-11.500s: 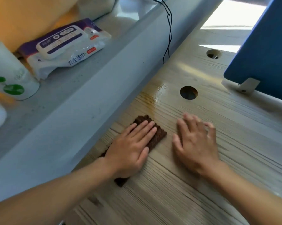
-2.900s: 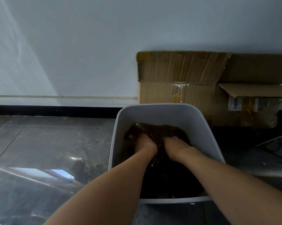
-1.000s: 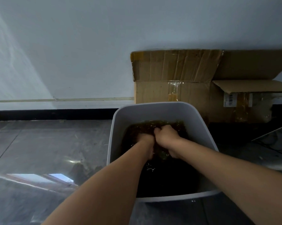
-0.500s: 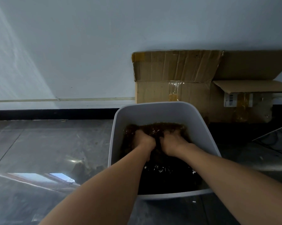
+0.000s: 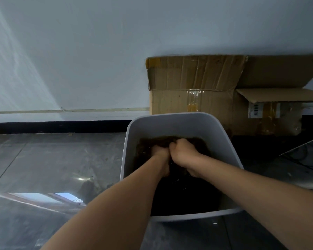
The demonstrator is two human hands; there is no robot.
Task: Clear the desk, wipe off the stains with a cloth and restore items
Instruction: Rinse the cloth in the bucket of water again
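A white plastic basin stands on the floor and holds dark water. The brown cloth lies bunched in the water at the basin's far side. Both my hands are down in the basin. My left hand grips the cloth, half sunk in the water. My right hand is a fist clenched on the cloth, pressed close against the left one. The fingertips of both hands are hidden by the cloth and water.
An opened cardboard box leans on the white wall just behind the basin. The grey glossy floor spreads to the left. A black skirting strip runs along the wall's foot. Dark cables lie at right.
Earlier I wiped the desk with the cloth; now it is in the basin. Over the last second my hands parted and then came back together, scrubbing the cloth in the water.
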